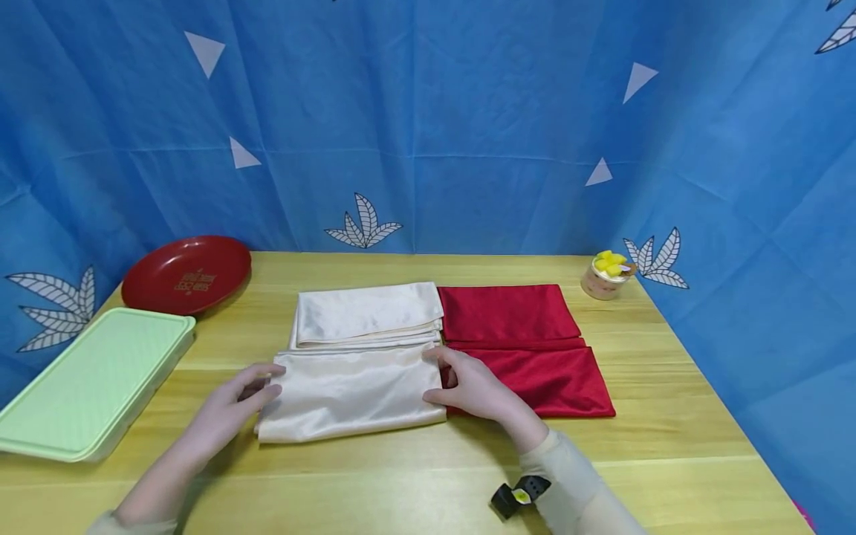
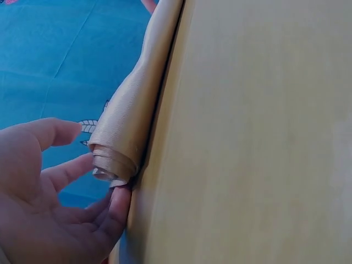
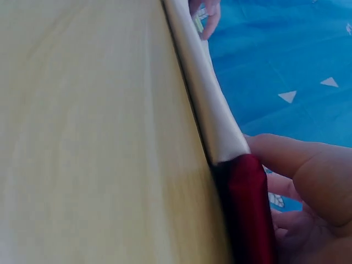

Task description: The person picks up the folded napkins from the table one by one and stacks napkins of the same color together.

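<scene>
A folded white satin cloth [image 1: 354, 394] lies at the middle front of the table. At its left edge is my left hand [image 1: 230, 401], thumb apart from the fingers; in the left wrist view a fingertip [image 2: 121, 203] meets the underside of the layered end. My right hand [image 1: 475, 386] rests thumb and fingertips on the opposite edge, where the white cloth meets the front red cloth [image 1: 548, 383]. Behind lie another folded white cloth [image 1: 368, 312] and a folded red cloth [image 1: 508, 312]. The right wrist view shows the white and red folds [image 3: 250, 203] end to end.
On the left stands a box with a pale green lid [image 1: 93, 379], behind it a red oval tray [image 1: 187, 275]. A small dessert cup [image 1: 604, 281] with yellow pieces sits at the back right corner. A blue curtain [image 1: 414, 111] hangs behind the wooden table [image 1: 669, 446].
</scene>
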### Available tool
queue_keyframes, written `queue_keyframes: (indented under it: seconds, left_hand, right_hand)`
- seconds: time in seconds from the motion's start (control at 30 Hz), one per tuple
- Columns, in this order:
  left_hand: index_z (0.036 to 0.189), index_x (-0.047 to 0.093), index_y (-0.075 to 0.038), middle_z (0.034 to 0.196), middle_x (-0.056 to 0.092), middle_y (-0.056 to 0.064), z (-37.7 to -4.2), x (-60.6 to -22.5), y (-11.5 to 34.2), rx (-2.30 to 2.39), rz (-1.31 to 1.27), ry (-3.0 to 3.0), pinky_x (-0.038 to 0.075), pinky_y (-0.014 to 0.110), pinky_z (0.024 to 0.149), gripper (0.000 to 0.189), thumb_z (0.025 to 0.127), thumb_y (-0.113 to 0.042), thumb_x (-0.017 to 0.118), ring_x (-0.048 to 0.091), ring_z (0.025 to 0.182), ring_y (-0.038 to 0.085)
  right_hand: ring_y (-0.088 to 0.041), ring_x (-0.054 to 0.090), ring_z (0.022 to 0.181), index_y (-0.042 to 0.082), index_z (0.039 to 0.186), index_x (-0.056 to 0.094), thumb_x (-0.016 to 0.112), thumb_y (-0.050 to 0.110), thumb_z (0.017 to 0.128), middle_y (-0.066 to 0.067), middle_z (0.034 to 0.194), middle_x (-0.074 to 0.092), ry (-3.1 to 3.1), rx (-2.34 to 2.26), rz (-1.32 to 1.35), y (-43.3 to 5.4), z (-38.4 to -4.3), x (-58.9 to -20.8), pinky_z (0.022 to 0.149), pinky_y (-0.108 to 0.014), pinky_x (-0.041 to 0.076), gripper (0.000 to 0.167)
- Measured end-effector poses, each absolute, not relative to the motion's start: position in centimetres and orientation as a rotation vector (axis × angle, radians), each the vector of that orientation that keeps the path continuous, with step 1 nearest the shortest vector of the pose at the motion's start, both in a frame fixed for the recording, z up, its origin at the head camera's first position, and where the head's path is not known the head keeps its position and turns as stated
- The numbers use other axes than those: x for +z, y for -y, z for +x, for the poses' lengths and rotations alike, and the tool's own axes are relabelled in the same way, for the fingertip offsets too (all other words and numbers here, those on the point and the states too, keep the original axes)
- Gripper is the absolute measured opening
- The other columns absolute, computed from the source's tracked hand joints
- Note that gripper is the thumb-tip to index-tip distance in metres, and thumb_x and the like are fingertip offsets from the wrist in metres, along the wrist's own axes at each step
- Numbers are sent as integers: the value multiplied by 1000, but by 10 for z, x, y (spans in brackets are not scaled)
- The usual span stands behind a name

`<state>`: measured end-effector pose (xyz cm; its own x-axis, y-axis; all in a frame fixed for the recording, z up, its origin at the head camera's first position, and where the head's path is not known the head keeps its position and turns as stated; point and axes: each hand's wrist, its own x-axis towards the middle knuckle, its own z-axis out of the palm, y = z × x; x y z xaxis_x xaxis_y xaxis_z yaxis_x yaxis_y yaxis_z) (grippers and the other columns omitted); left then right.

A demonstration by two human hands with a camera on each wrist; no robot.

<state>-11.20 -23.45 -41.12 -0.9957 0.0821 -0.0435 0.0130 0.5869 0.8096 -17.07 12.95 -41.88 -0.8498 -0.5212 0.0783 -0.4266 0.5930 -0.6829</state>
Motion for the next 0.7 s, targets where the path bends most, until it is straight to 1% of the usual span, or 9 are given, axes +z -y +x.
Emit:
queue_keyframes:
  seconds: [0.1,0.17,0.2,0.3,0.37,0.43,0.5,0.57,0.7]
  left_hand:
    - [125,60,-13,121,59,11,-113,-412,234,1363,89,-2710,44,28,84,37,95,-34,59,51,106,21]
    - [124,61,-15,122,59,9,-114,-412,233,1364,100,-2685,43,32,86,36,94,-36,60,50,108,22]
    - [123,62,-16,119,59,9,-114,-413,233,1368,96,-2670,43,33,85,36,94,-37,60,51,106,23]
    - [122,62,-18,120,58,9,-114,-415,232,1383,117,-2666,42,33,85,36,92,-37,63,50,107,24]
    - [122,62,-18,122,58,11,-114,-418,231,1400,139,-2669,41,28,86,36,90,-35,65,48,110,25]
    - [124,60,-17,128,55,12,-114,-420,230,1432,160,-2664,38,21,88,38,90,-33,67,46,117,26]
    - [126,59,-15,134,52,13,-114,-422,230,1479,173,-2637,33,16,92,41,89,-30,68,39,127,28]
    - [128,57,-12,138,48,15,-114,-423,229,1522,181,-2608,30,17,96,43,89,-26,68,34,132,31]
    - [129,56,-10,139,47,16,-114,-423,226,1562,189,-2583,28,21,100,44,88,-22,68,29,135,32]
  right_hand:
    - [-6,46,61,12,127,58,77,23,81,5,77,52,-2665,-1090,-802,-129,-171,-420,62,-25,41,50]
    - [-7,45,62,15,126,59,75,23,82,6,74,51,-2651,-1091,-808,-128,-170,-421,63,-26,41,48]
    - [-8,46,62,16,126,60,75,22,82,5,73,52,-2645,-1094,-814,-128,-170,-422,63,-27,42,46]
    - [-7,50,74,19,123,63,73,22,84,8,89,59,-2610,-1136,-829,-128,-170,-424,69,-27,44,41]
    - [-8,51,76,21,121,64,73,21,84,8,91,60,-2587,-1167,-834,-127,-170,-426,70,-27,45,38]
    - [-8,51,74,22,120,65,73,21,85,8,86,60,-2560,-1203,-836,-126,-170,-428,68,-26,44,36]
    - [-9,48,66,23,118,65,72,20,85,6,72,54,-2540,-1238,-835,-126,-170,-429,62,-26,42,34]
    - [-9,45,60,23,117,66,72,19,85,4,63,47,-2525,-1271,-831,-125,-170,-430,58,-25,40,32]
    - [-8,42,58,24,114,68,71,17,86,5,61,43,-2508,-1320,-816,-124,-168,-431,57,-24,37,29]
